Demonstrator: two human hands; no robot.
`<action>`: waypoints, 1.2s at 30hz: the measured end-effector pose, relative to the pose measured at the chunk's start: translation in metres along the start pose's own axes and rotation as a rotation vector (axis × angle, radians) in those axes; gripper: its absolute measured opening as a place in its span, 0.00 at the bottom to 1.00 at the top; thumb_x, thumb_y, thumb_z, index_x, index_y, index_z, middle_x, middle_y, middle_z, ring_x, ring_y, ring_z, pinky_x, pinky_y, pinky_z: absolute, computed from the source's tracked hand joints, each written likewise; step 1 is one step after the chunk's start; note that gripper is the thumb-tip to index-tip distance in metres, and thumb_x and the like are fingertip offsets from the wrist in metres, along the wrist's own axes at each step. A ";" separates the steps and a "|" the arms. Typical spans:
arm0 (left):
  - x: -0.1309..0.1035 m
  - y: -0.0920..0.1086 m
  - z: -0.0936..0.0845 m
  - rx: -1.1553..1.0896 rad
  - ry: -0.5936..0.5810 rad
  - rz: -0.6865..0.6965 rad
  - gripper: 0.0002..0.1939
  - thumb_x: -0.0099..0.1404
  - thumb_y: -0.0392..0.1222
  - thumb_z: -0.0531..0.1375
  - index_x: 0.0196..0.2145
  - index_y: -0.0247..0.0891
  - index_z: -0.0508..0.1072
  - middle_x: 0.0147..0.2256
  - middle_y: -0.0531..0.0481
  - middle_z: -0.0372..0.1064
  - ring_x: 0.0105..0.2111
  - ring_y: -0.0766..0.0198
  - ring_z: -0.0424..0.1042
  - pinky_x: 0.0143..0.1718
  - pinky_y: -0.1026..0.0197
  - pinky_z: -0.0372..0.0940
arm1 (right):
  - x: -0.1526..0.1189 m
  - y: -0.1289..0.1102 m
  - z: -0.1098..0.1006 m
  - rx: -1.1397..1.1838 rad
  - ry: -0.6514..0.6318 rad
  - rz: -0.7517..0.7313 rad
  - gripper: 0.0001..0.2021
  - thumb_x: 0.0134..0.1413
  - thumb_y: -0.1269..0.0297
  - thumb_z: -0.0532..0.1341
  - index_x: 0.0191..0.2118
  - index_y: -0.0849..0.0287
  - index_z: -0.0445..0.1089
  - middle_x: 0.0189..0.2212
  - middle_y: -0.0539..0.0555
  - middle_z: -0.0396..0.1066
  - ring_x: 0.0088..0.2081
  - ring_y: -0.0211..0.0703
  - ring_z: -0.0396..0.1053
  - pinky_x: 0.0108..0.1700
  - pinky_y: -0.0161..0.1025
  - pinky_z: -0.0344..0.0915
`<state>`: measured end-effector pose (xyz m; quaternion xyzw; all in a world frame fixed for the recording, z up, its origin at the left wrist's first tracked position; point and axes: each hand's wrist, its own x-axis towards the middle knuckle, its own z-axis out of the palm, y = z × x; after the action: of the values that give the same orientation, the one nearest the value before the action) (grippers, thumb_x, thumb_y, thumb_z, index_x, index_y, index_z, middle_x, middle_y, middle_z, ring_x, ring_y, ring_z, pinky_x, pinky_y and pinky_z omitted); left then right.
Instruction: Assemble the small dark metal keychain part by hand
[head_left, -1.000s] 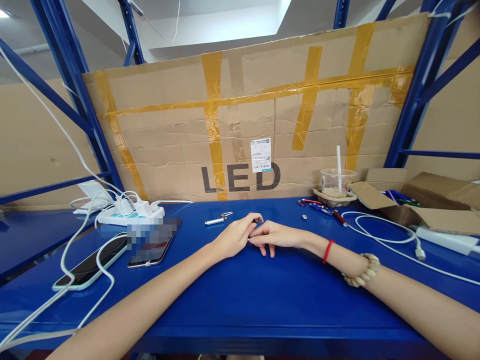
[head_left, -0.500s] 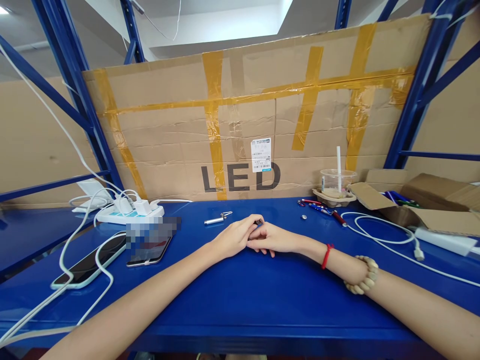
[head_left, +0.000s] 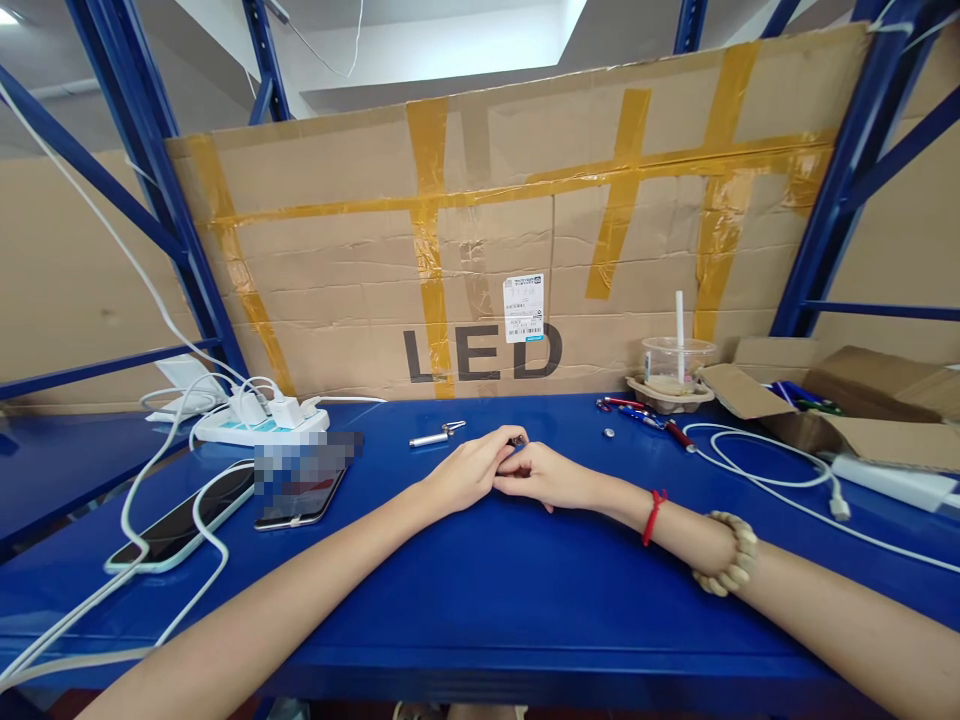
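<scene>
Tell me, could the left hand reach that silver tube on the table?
Probably yes: the silver tube lies near the left hand with nothing visible between, though that hand seems busy with a small dark piece.

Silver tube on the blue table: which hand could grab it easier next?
Probably the left hand: it is nearer the silver tube than the right hand is, though it seems to hold a small dark piece.

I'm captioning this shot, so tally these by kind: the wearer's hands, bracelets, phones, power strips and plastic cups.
Hands: 2, left hand and right hand
Bracelets: 2, red cord bracelet and beaded bracelet
Phones: 2, pale-cased phone and dark-edged phone
Power strip: 1
Plastic cup: 1
Total: 8
</scene>
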<state>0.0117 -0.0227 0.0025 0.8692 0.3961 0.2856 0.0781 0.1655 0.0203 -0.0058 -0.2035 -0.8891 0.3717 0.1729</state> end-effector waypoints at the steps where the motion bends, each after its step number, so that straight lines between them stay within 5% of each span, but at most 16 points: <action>1: 0.000 0.000 0.000 0.002 -0.001 0.000 0.14 0.66 0.37 0.40 0.46 0.40 0.57 0.39 0.48 0.64 0.35 0.65 0.64 0.36 0.64 0.59 | 0.000 0.000 0.000 -0.010 0.010 -0.005 0.16 0.50 0.58 0.53 0.18 0.62 0.58 0.13 0.43 0.50 0.12 0.26 0.52 0.12 0.26 0.54; 28: 0.001 -0.007 0.004 0.078 0.089 -0.060 0.12 0.66 0.38 0.40 0.45 0.41 0.56 0.39 0.49 0.64 0.35 0.64 0.66 0.36 0.62 0.60 | 0.006 0.002 0.003 -0.075 0.147 0.028 0.11 0.45 0.69 0.50 0.16 0.61 0.57 0.11 0.43 0.53 0.10 0.29 0.57 0.13 0.27 0.50; 36: 0.002 -0.014 0.007 -0.026 0.208 -0.152 0.11 0.65 0.38 0.41 0.43 0.40 0.56 0.32 0.51 0.62 0.31 0.65 0.64 0.33 0.64 0.57 | 0.007 0.013 -0.011 -0.331 0.414 -0.078 0.12 0.53 0.66 0.50 0.24 0.62 0.67 0.16 0.46 0.58 0.16 0.30 0.56 0.21 0.30 0.52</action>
<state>0.0079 -0.0111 -0.0076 0.8012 0.4629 0.3727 0.0692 0.1672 0.0381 -0.0069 -0.2661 -0.8906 0.1648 0.3299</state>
